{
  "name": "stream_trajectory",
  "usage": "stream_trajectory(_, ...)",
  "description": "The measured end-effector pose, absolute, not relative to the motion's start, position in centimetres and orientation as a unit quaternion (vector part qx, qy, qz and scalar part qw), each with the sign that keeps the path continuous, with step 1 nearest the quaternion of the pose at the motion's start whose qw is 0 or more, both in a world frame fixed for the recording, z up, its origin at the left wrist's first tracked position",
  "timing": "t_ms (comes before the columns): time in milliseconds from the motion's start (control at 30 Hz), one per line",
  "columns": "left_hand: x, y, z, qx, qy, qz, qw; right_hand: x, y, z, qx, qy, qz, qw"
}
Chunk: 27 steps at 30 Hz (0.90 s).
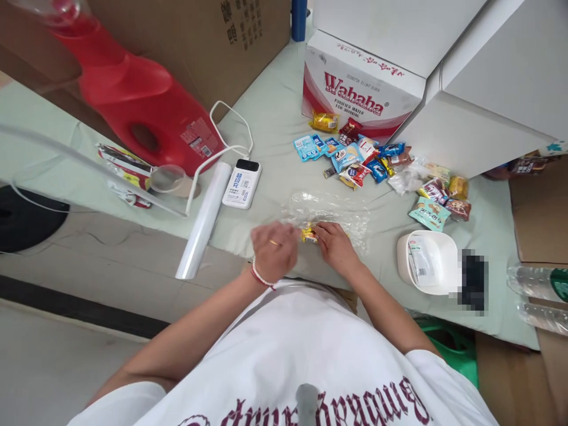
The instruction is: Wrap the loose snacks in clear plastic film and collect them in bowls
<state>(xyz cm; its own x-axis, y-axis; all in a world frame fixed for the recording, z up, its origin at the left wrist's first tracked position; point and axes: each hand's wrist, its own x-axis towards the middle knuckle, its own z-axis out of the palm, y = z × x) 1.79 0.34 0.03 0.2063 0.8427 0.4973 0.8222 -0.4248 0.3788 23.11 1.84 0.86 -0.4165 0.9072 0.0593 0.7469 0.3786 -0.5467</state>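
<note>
Both hands meet at the table edge: the left hand and right hand pinch a small yellow snack packet between them, over a clear plastic bag, near the snack pile

Looking like a stockroom / packing corner, not a home: cardboard boxes stacking up behind, Wahaha water carton sitting on cloth-covered table, loose snack packs piling near it, film roll lying at edge.
</note>
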Motion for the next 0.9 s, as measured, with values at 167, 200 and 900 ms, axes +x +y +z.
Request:
stream_trajectory(167,4.7,-0.2,0.0,0.836,0.487,0.235,0.092,23.5,2.2,0.7,-0.5,-0.812,0.238,0.184)
stream_trajectory(200,4.9,0.3,-0.1,0.821,0.516,0.224,0.1,23.5,2.3,0.7,-0.5,-0.811,0.241,0.182)
stream_trajectory(900,4.9,1.5,-0.4,0.775,0.586,0.195,0.135,24.1,9.2,6.4,-0.512,-0.839,0.181,-0.032)
